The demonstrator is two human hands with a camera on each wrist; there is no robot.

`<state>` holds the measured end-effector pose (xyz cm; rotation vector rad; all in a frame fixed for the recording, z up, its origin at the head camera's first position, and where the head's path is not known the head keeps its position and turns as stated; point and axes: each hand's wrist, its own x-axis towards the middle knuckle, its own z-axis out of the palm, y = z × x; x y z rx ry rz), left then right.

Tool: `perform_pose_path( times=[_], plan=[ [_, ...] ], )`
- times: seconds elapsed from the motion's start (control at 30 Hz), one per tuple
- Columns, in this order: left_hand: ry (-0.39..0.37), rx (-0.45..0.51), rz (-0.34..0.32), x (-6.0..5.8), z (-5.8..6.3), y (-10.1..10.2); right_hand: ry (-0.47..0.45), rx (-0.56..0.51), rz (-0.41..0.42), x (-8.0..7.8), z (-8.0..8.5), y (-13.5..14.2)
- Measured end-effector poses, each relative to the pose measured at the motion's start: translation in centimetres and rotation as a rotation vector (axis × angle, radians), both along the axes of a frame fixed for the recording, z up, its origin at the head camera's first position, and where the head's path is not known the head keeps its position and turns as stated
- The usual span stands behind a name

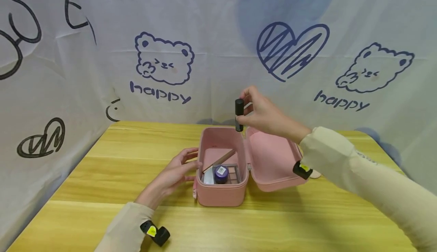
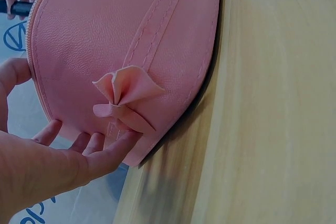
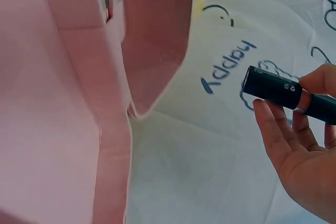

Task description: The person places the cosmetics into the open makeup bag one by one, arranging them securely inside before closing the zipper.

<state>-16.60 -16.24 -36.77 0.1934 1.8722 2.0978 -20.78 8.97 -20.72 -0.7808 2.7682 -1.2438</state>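
An open pink cosmetic case (image 1: 221, 196) stands on the table, its lid (image 1: 273, 159) folded out to the right. Above the case's far right corner, my right hand (image 1: 262, 112) pinches a black cosmetic tube (image 1: 239, 108) upright between thumb and fingers. My left hand (image 1: 175, 171) rests against the case's left side, thumb near the rim and fingers spread below, close to a pink leather bow (image 2: 128, 90). Inside the case lie a purple jar (image 1: 221, 174) with a white label, an eyeshadow palette (image 1: 233, 174) under it, and a slim brown stick (image 1: 222, 159).
The wooden table (image 1: 136, 214) reaches back to a white cloth (image 1: 218, 74) printed with bears and hearts. A small pale round thing (image 1: 315, 174) shows partly behind the right sleeve and lid. Each wrist wears a black camera.
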Motion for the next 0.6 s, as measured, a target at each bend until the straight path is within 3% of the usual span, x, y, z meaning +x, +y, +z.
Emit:
perform_pose_path(
  times=[0.4,0.6],
  plan=[
    [0.002,-0.015,0.002,0.0,-0.1,-0.2,-0.022,0.029,0.081,-0.9,-2.7,-2.1],
    [0.004,-0.014,0.003,0.0,-0.1,-0.1,0.017,0.124,0.109,-1.6,-4.1,-2.0]
  ],
)
